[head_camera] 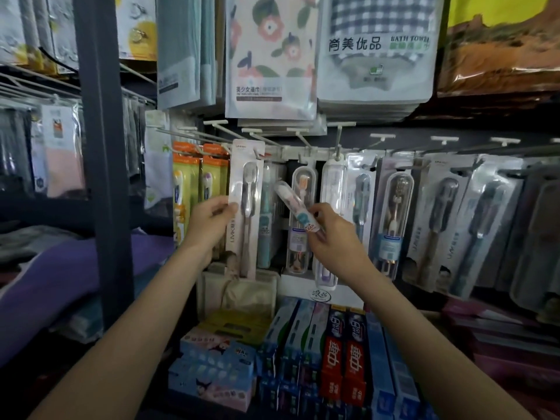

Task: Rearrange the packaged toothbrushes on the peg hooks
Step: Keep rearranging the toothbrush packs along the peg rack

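My left hand (pixel 209 221) grips the left edge of a tall white toothbrush pack (pixel 247 189) that hangs from a peg hook (pixel 257 151). My right hand (pixel 328 230) pinches the lower end of a small clear-cased toothbrush (pixel 292 204), tilted with its top leaning up and left, off any hook. Behind it hang a teal toothbrush pack (pixel 265 213), a clear case with an orange brush (pixel 301 219) and another clear case (pixel 333 189). More packaged toothbrushes (pixel 391 213) hang in a row to the right.
Orange-and-yellow toothbrush packs (pixel 188 189) hang at the left. Towel packs (pixel 272 56) hang above the hooks. Toothpaste boxes (pixel 342 353) and pastel boxes (pixel 218 359) stand on the shelf below. A dark upright post (pixel 103 147) rises at the left.
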A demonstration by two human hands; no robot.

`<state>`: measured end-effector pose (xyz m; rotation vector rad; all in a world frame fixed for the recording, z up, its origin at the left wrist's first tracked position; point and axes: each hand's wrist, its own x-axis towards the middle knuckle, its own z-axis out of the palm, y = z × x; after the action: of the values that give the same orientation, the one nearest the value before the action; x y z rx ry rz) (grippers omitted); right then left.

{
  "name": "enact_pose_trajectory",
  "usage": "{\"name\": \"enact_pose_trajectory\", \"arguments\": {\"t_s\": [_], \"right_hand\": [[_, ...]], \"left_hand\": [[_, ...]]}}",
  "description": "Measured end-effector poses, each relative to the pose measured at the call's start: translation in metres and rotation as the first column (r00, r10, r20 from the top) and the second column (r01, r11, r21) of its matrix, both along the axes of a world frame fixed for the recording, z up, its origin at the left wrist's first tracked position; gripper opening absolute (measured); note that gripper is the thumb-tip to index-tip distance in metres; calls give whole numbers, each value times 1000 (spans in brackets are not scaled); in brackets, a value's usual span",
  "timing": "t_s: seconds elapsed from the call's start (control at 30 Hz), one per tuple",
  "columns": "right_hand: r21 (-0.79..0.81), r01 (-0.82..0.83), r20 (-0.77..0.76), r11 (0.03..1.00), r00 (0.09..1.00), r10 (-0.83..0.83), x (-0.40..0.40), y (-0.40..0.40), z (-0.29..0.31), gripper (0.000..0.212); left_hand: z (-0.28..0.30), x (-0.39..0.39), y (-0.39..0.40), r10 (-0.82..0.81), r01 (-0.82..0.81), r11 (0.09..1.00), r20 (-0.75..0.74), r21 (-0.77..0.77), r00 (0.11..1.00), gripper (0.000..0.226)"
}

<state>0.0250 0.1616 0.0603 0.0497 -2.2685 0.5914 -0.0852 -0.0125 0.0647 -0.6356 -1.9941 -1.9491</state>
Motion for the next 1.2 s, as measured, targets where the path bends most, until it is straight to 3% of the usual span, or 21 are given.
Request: {"name": "enact_pose_trajectory", "arguments": {"t_s": [0.3, 0.47, 0.77, 1.03, 1.2], "right_hand": [[-32, 57, -105, 998, 993, -60, 0, -7, 12, 38], [-55, -97, -15, 994, 995, 96, -1, -11, 15, 37], [-207, -146, -79, 967, 988, 132, -22, -26, 13, 39], [-531, -277, -130, 801, 960, 247, -19, -20, 10, 34], [-399, -193, -121, 897, 980, 157, -30, -34, -12, 37]], "left_hand": [[14, 10, -24, -31, 28, 997, -35, -73, 999, 12], [14, 11, -24, -15, 14, 998, -19, -54, 1000, 15], [11, 9, -22, -17, 16, 998, -3, -53, 1000, 14], [10, 8, -20, -3, 3, 999, 8, -53, 1000, 30], [4, 10, -11, 1, -1, 1000, 8, 2, 1000, 18]]}}
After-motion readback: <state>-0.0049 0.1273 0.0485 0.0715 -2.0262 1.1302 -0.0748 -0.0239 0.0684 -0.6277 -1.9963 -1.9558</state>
